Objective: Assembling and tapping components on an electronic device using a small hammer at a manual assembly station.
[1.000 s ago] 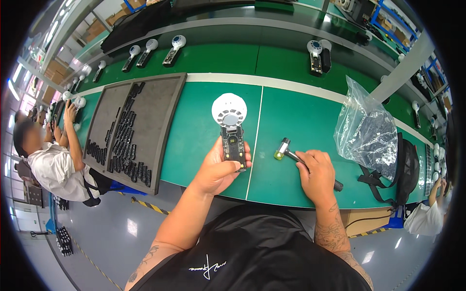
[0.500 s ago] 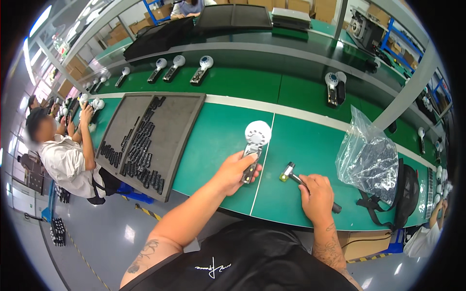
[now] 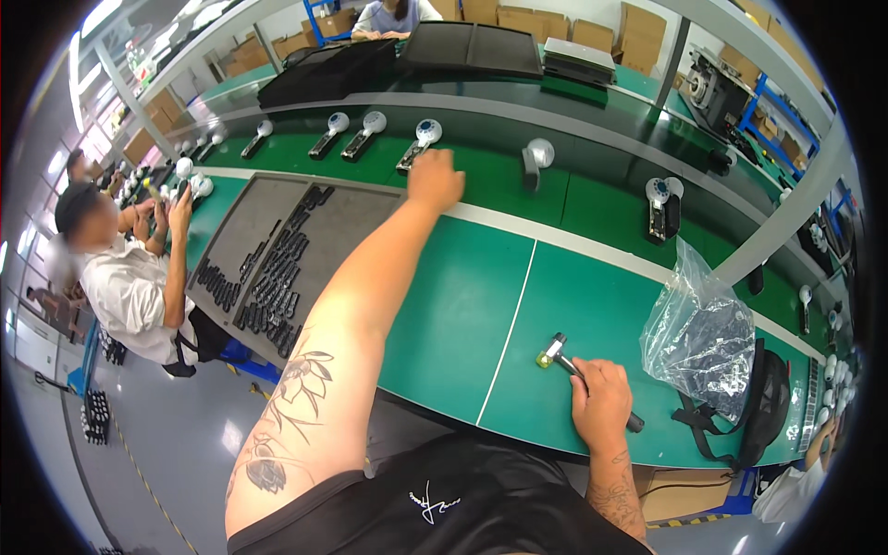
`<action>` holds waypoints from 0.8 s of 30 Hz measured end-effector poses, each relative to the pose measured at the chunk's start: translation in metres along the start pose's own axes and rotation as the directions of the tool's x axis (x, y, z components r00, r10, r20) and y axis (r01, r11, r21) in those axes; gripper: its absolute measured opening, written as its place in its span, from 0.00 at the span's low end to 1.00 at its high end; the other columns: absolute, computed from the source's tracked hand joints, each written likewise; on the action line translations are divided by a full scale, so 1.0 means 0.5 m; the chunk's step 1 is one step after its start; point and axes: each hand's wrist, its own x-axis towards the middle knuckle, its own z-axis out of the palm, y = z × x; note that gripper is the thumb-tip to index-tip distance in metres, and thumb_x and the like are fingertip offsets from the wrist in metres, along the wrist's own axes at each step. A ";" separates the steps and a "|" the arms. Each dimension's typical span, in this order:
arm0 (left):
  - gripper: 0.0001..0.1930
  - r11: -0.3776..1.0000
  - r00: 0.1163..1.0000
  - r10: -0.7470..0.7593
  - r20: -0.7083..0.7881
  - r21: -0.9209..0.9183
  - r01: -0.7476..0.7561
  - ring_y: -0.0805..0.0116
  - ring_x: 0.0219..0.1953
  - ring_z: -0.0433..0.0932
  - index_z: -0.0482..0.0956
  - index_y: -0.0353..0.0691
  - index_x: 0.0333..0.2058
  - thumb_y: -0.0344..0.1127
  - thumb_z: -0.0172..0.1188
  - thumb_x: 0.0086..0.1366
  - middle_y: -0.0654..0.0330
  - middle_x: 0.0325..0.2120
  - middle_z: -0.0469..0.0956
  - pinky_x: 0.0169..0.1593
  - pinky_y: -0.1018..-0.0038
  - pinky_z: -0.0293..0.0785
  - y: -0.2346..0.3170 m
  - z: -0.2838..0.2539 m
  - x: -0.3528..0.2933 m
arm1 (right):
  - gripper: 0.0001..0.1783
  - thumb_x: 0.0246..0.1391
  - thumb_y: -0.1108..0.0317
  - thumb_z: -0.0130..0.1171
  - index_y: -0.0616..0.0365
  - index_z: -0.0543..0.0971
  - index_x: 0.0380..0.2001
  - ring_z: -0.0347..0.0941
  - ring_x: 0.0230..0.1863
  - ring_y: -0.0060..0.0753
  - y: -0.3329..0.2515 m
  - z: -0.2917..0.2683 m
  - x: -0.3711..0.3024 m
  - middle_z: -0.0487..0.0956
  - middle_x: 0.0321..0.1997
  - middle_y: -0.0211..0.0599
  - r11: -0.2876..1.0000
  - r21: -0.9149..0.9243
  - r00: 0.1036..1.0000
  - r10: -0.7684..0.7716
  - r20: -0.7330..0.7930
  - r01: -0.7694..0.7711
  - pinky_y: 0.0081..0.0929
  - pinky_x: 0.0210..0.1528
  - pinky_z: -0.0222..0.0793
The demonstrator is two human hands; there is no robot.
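My left hand [image 3: 436, 182] reaches out over the green belt, its fingers curled at the handle of a white-headed device [image 3: 426, 134]. The device has a round white head with a dark centre and a slim dark handle. The hand partly hides that handle and its own fingertips. Low over the near bench, my right hand [image 3: 603, 404] is closed round the black handle of a small mallet [image 3: 552, 351]. The mallet's head has a yellow-green face and points away to the left. Another white-headed device [image 3: 536, 162], blurred, is on the belt right of my left hand.
A dark foam tray [image 3: 356, 217] with black parts lies on the left bench. A clear plastic bag [image 3: 698, 338] and a black bag [image 3: 766, 407] are at the right. More devices [image 3: 658, 199] line the belt. A co-worker [image 3: 134, 268] handles devices at the left.
My left hand has let go of the device it held over the bench, now on the belt, and moved up and left to another device. My right hand keeps the mallet. The view has shifted slightly.
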 end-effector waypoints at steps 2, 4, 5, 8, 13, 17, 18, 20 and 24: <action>0.28 0.993 0.984 -0.070 -0.164 0.083 0.085 0.38 0.55 0.78 0.73 0.35 0.61 0.42 0.63 0.66 0.40 0.51 0.81 0.59 0.52 0.76 -0.090 0.022 0.011 | 0.17 0.53 0.71 0.67 0.50 0.86 0.47 0.75 0.41 0.42 -0.005 -0.003 0.002 0.81 0.43 0.34 1.000 -0.001 1.000 -0.004 0.012 0.004 0.35 0.44 0.74; 0.28 0.961 0.965 -0.141 -0.221 0.205 0.187 0.39 0.54 0.80 0.70 0.35 0.62 0.43 0.63 0.69 0.42 0.50 0.82 0.57 0.53 0.78 -0.192 0.035 0.025 | 0.17 0.53 0.71 0.67 0.51 0.86 0.47 0.75 0.41 0.42 -0.016 -0.003 0.009 0.81 0.43 0.34 1.000 0.016 1.000 -0.022 0.022 0.022 0.35 0.44 0.74; 0.28 0.962 0.967 -0.141 -0.214 0.199 0.185 0.39 0.54 0.80 0.70 0.35 0.62 0.43 0.63 0.69 0.42 0.50 0.82 0.57 0.53 0.78 -0.170 0.025 0.041 | 0.16 0.53 0.71 0.67 0.51 0.86 0.47 0.75 0.41 0.42 -0.013 -0.006 0.008 0.81 0.43 0.34 1.000 -0.001 1.000 0.001 0.031 -0.001 0.35 0.44 0.73; 0.23 0.975 0.938 -0.219 0.268 0.036 0.218 0.42 0.48 0.85 0.73 0.31 0.55 0.41 0.63 0.70 0.45 0.44 0.85 0.54 0.56 0.81 -0.123 0.006 0.074 | 0.16 0.53 0.71 0.67 0.51 0.85 0.46 0.75 0.41 0.43 -0.012 -0.006 0.007 0.80 0.43 0.34 0.999 -0.029 0.998 0.020 0.061 -0.018 0.36 0.44 0.73; 0.13 0.963 0.925 -0.270 0.268 0.085 0.256 0.45 0.44 0.86 0.83 0.34 0.43 0.39 0.64 0.68 0.45 0.40 0.86 0.49 0.56 0.82 -0.124 0.010 0.105 | 0.16 0.52 0.70 0.67 0.50 0.85 0.46 0.75 0.42 0.42 -0.015 0.008 0.012 0.80 0.43 0.32 0.999 -0.044 0.999 0.003 0.048 -0.001 0.36 0.44 0.74; 0.17 0.655 0.788 -0.280 0.549 -0.491 0.575 0.60 0.44 0.83 0.81 0.36 0.51 0.39 0.64 0.69 0.52 0.41 0.84 0.50 0.63 0.79 -0.236 -0.067 0.148 | 0.16 0.52 0.70 0.67 0.50 0.85 0.46 0.75 0.42 0.43 -0.015 0.009 0.013 0.79 0.43 0.32 0.999 -0.046 0.998 0.011 0.058 -0.008 0.37 0.43 0.74; 0.15 0.456 0.837 -0.238 0.492 -0.705 0.544 0.68 0.40 0.78 0.81 0.37 0.50 0.37 0.64 0.69 0.56 0.37 0.82 0.48 0.66 0.76 -0.262 -0.083 0.135 | 0.16 0.52 0.70 0.67 0.50 0.85 0.46 0.75 0.42 0.43 -0.015 0.011 0.017 0.79 0.43 0.32 0.999 -0.045 0.998 0.022 0.054 -0.019 0.37 0.43 0.74; 0.12 0.459 0.836 -0.271 0.477 -0.700 0.547 0.70 0.33 0.75 0.80 0.41 0.44 0.36 0.64 0.63 0.60 0.31 0.79 0.36 0.70 0.72 -0.345 -0.139 0.113 | 0.16 0.52 0.70 0.67 0.51 0.85 0.46 0.75 0.42 0.43 -0.018 0.011 0.022 0.80 0.43 0.34 0.999 -0.034 0.999 0.016 0.050 -0.015 0.37 0.43 0.74; 0.16 0.846 0.832 -0.436 0.343 -0.158 0.509 0.58 0.31 0.78 0.80 0.39 0.40 0.41 0.68 0.54 0.55 0.28 0.79 0.37 0.66 0.75 -0.438 -0.237 0.061 | 0.15 0.51 0.71 0.67 0.51 0.85 0.45 0.75 0.42 0.44 -0.015 0.001 0.016 0.80 0.44 0.35 0.999 -0.035 0.998 0.030 0.050 -0.028 0.37 0.44 0.73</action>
